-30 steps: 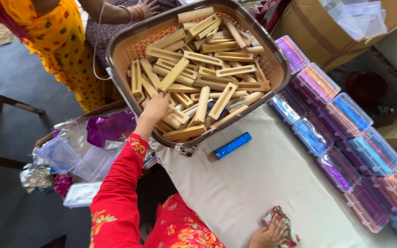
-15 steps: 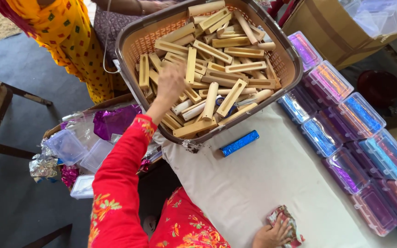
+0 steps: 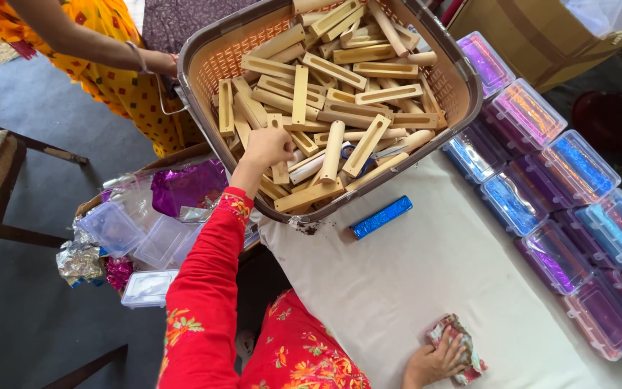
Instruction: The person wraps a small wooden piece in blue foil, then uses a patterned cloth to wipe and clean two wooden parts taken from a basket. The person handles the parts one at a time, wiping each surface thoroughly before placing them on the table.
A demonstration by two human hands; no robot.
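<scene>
Two hands are busy: right hand (image 3: pixel 437 360) lies nearest, fingers curled over a crumpled patterned cloth (image 3: pixel 458 347) on the white table (image 3: pixel 412 281). Farther off, left hand (image 3: pixel 266 148) closes on a wooden block (image 3: pixel 279 167) inside the basket (image 3: pixel 203 65), beyond a blue foil-wrapped bar (image 3: pixel 381 217).

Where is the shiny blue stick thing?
In the head view the shiny blue bar lies on the white table, just below the near rim of the basket of wooden pieces, left of the rows of clear boxes.
</scene>
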